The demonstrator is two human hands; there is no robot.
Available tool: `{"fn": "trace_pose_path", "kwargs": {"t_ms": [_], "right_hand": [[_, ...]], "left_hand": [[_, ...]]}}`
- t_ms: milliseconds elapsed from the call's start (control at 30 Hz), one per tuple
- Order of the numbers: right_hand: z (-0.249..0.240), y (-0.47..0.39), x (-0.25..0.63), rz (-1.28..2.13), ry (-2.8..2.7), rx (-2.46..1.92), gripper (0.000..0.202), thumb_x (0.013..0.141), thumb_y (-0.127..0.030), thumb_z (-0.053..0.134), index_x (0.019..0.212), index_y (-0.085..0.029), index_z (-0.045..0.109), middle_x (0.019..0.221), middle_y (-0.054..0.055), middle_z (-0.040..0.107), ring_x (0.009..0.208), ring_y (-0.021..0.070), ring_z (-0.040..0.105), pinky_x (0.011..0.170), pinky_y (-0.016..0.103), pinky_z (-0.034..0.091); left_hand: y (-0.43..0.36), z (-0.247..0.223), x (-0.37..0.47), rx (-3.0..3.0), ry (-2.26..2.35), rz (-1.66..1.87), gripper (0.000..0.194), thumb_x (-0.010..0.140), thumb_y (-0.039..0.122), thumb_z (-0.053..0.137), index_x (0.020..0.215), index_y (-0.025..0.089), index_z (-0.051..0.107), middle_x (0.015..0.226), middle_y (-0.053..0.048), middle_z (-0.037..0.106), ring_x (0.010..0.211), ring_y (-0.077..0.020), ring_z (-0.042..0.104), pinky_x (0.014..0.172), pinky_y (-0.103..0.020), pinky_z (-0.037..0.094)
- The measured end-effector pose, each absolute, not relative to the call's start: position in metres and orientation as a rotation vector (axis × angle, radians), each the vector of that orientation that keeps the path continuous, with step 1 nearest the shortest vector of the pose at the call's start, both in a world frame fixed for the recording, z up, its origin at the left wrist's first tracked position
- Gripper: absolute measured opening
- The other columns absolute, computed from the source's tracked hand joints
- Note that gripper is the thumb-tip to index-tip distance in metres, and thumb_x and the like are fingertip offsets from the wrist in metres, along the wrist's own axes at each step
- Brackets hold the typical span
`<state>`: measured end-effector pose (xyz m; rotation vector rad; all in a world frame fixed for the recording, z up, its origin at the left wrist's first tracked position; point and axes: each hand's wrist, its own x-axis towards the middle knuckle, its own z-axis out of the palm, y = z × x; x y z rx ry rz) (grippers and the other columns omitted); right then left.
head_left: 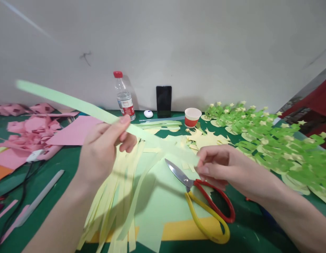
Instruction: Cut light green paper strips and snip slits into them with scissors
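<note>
At the left edge of the frame, pink paper (73,131) and folded pink pieces (33,126) are seen, with a white plug (35,155) and its black cable (24,189) below them. A pale stick (41,196) is laid on the green table (69,182) at the lower left. Left of centre, a green strip (99,113) is gripped between the thumb and fingers of the left hand (102,147); it is stretched from the upper left, down across the middle, to the right hand (226,163), by whose fingertips its other end is pinched. Behind, a bottle (124,98), a black phone (164,102) and a cup (192,117) are placed near the wall (205,45). At lower centre, yellow strips (118,189) are spread beside a green sheet (163,203), on which the scissors (187,182) are laid, held by neither hand. Along the right side, green paper plants (268,140) with pale stars are crowded together.
</note>
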<state>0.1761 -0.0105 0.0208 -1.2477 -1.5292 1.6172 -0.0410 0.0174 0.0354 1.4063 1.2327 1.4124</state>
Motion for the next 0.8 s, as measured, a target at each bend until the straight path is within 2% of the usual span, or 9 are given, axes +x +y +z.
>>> {"fn": "trace_pose_path", "kwargs": {"t_ms": [100, 200, 267, 333, 467, 800], "right_hand": [[0.023, -0.013, 0.181, 1.184, -1.655, -1.272, 0.011, 0.071, -0.022, 0.058, 0.06, -0.019, 0.057, 0.058, -0.001, 0.054, 0.044, 0.0072, 0.043, 0.04, 0.02, 0.035], [0.022, -0.018, 0.181, 0.576, -1.657, -1.217, 0.007, 0.076, -0.021, 0.056, 0.072, -0.024, 0.062, 0.077, 0.0, 0.064, 0.064, 0.0132, 0.058, 0.054, 0.023, 0.047], [0.021, -0.021, 0.177, 0.414, -1.686, -1.17, 0.009, 0.076, -0.019, 0.056, 0.078, -0.025, 0.062, 0.084, 0.0, 0.067, 0.076, 0.0155, 0.061, 0.063, 0.025, 0.05], [0.019, -0.022, 0.173, 0.463, -1.781, -1.153, 0.009, 0.076, -0.017, 0.054, 0.077, -0.023, 0.061, 0.082, 0.001, 0.068, 0.078, 0.0157, 0.063, 0.066, 0.024, 0.051], [0.016, -0.021, 0.165, 0.701, -1.88, -1.142, 0.012, 0.078, -0.014, 0.052, 0.069, -0.02, 0.059, 0.071, 0.001, 0.066, 0.068, 0.0118, 0.06, 0.061, 0.02, 0.05], [0.01, -0.019, 0.161, 1.121, -1.712, -1.135, 0.01, 0.07, -0.013, 0.051, 0.063, -0.018, 0.053, 0.062, -0.003, 0.056, 0.056, 0.0078, 0.051, 0.051, 0.016, 0.045]], "left_hand": [[0.016, 0.032, -0.036, 1.515, 1.255, 1.475, 0.043, 0.084, 0.025, 0.049, 0.043, 0.02, 0.039, 0.039, 0.006, 0.035, 0.043, -0.0104, 0.039, 0.046, -0.026, 0.031], [0.009, 0.018, -0.025, 1.78, 1.243, 1.308, 0.047, 0.086, 0.033, 0.044, 0.04, 0.02, 0.04, 0.039, 0.004, 0.039, 0.041, -0.0103, 0.04, 0.044, -0.026, 0.034], [0.002, 0.007, -0.015, 1.938, 1.236, 1.162, 0.05, 0.089, 0.037, 0.037, 0.042, 0.02, 0.037, 0.041, 0.004, 0.037, 0.039, -0.0098, 0.038, 0.04, -0.024, 0.032], [-0.005, -0.004, -0.008, 2.049, 1.201, 1.052, 0.045, 0.092, 0.037, 0.034, 0.05, 0.02, 0.039, 0.047, 0.004, 0.039, 0.042, -0.0091, 0.041, 0.041, -0.021, 0.036], [-0.013, -0.017, -0.002, 2.197, 1.107, 0.955, 0.035, 0.094, 0.031, 0.031, 0.063, 0.021, 0.043, 0.056, 0.003, 0.043, 0.047, -0.01, 0.044, 0.044, -0.019, 0.038], [-0.016, -0.012, 0.009, 2.314, 0.958, 1.051, 0.035, 0.093, 0.021, 0.032, 0.058, 0.019, 0.033, 0.051, 0.006, 0.034, 0.043, -0.0076, 0.033, 0.04, -0.02, 0.026]]}}
